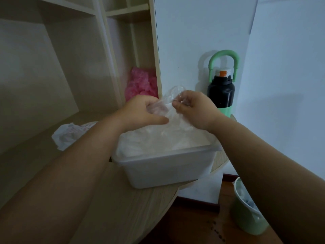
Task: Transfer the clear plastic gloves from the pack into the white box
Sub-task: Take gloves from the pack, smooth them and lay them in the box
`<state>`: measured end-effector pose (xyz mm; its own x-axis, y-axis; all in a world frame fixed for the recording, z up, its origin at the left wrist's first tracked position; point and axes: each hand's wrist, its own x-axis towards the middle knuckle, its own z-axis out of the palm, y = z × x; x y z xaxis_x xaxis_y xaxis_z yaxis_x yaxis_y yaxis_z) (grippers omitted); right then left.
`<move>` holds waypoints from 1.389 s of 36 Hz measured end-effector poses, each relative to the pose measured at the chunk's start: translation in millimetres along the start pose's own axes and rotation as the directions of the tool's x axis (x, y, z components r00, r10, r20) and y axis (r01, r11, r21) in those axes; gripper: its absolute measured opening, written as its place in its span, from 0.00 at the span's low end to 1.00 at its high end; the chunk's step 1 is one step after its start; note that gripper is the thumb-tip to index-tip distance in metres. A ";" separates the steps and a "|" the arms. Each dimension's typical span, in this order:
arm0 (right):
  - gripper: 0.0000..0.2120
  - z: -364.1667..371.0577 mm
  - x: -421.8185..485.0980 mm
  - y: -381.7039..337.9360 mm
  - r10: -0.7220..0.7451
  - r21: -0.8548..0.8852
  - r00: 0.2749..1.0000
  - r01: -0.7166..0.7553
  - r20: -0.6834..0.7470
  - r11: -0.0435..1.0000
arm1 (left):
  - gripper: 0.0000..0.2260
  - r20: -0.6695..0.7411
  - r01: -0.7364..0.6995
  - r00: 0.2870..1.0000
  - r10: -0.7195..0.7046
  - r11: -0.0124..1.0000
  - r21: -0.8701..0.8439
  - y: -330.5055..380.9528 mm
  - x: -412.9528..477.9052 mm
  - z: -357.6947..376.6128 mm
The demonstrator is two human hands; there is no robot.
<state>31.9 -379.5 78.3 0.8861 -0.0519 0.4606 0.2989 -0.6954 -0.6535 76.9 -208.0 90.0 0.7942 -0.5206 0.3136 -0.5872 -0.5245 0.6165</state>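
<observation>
Glove: thin clear plastic glove [169,107] held between both hands, just above the white rectangular plastic box [168,166] (heaped with crumpled clear film).
Left hand [142,111]: fingers curled round the glove's left edge.
Right hand [192,110]: pinches its upper right part.

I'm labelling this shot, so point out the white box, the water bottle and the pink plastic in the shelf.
white box [167,169], head view, its front wall.
water bottle [220,93], head view, its black body.
pink plastic [140,83], head view, middle of the bundle.
</observation>
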 end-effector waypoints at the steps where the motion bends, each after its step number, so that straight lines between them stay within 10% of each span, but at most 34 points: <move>1: 0.11 1.7 2.3 3.0 0.031 -0.023 0.999 -0.031 -0.019 0.999 | 0.09 -0.002 0.018 1.000 -0.018 1.000 -0.023 -1.0 0.2 -3.4; 10: 0.12 1.9 15.1 21.9 0.279 -0.188 0.960 -0.280 -0.033 0.941 | 0.06 -0.036 0.287 0.941 -0.338 0.846 -0.450 -15.0 -3.0 -32.7; 14: 0.13 -0.7 16.0 19.3 0.322 -0.436 0.941 -0.248 0.101 0.865 | 0.25 -0.260 0.362 0.896 -0.360 0.931 -0.044 -12.4 -4.6 -33.6; 17: 0.18 -0.4 12.4 16.8 0.309 -0.521 0.943 -0.202 0.127 0.829 | 0.23 -0.364 0.166 0.929 -0.068 0.955 0.245 4.5 -13.5 -27.0; 20: 0.22 -0.4 6.5 15.4 0.293 -0.521 0.954 -0.216 0.068 0.826 | 0.16 -0.160 -0.068 0.979 0.125 0.945 0.321 7.8 -16.6 -16.0; 23: 0.29 -1.0 1.1 11.7 0.256 -0.580 0.965 -0.175 0.060 0.795 | 0.17 0.161 -0.002 0.985 -0.067 0.920 0.393 -2.0 -18.5 -2.6; 29: 0.18 -5.9 -7.8 -7.9 -0.137 -0.682 0.972 0.232 0.191 0.693 | 0.21 0.263 0.012 0.950 -0.167 0.863 0.505 -16.4 -20.7 11.7; 42: 0.20 26.8 -1.6 5.7 0.503 -0.706 0.567 0.212 0.652 0.676 | 0.20 0.536 -0.020 0.692 -0.483 0.730 0.683 -23.0 -5.4 35.8; 50: 0.18 10.7 1.9 3.5 0.333 -0.560 0.842 -0.045 0.424 0.827 | 0.15 0.318 0.026 0.919 -0.232 0.842 0.539 -28.9 -7.2 16.2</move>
<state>38.4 -374.3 70.5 0.9960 0.0283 -0.0843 0.0086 -0.9743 -0.2249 85.6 -200.0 58.2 0.8167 -0.5709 -0.0843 -0.5578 -0.8184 0.1381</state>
